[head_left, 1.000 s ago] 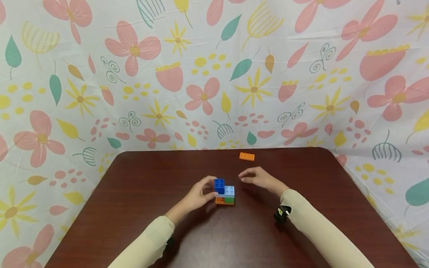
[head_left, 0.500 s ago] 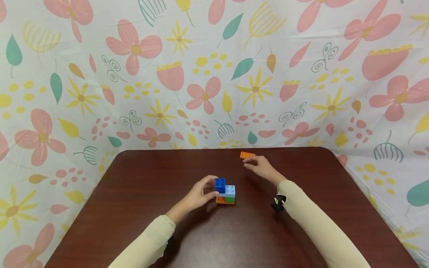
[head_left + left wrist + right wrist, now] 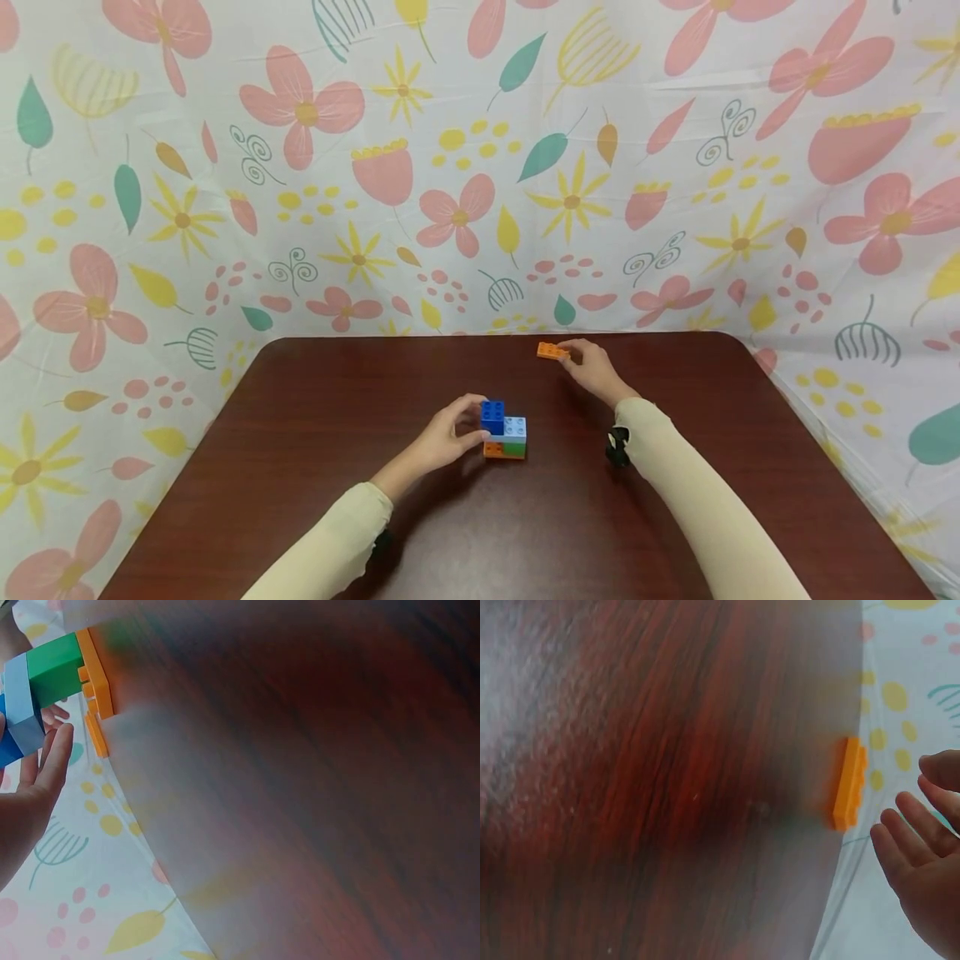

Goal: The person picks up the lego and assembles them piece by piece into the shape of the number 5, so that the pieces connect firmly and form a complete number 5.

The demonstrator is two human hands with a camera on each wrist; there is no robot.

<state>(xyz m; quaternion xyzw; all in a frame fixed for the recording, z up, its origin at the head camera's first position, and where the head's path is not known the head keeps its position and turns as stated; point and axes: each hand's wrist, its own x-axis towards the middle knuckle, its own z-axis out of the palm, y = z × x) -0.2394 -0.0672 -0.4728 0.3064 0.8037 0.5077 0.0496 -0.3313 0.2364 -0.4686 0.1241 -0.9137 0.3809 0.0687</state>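
Hands: two, staying out of contact with each other.
Left hand (image 3: 444,432): one, pinching the top of the stack, its thumb and a finger pressing on the dark-blue brick (image 3: 492,423).
Right hand (image 3: 592,369): one, hovering at the loose orange brick (image 3: 550,351), thumb and fingers standing parted; in the head view they are overlapping its right end, in the right wrist view a gap is showing, so I cannot tell whether any tip is touching.
Bricks: five, four forming the stack and one lying alone.
Stack: one, standing upright around the middle of the table (image 3: 300,417); an orange base brick (image 3: 493,452) is lying lowest, a green brick (image 3: 514,447) is sitting on its right part, a light-blue brick (image 3: 516,427) is bridging above, and the dark-blue brick is topping the left side.
Studs: four showing on the dark-blue brick, four on the light-blue.
Loose brick: one, lying studs up near the table's far edge, beyond the stack and to its right.
Sleeves (image 3: 690,492): two, both cream, covering the forearms.
Floral cloth (image 3: 459,83): one, hanging behind the table.
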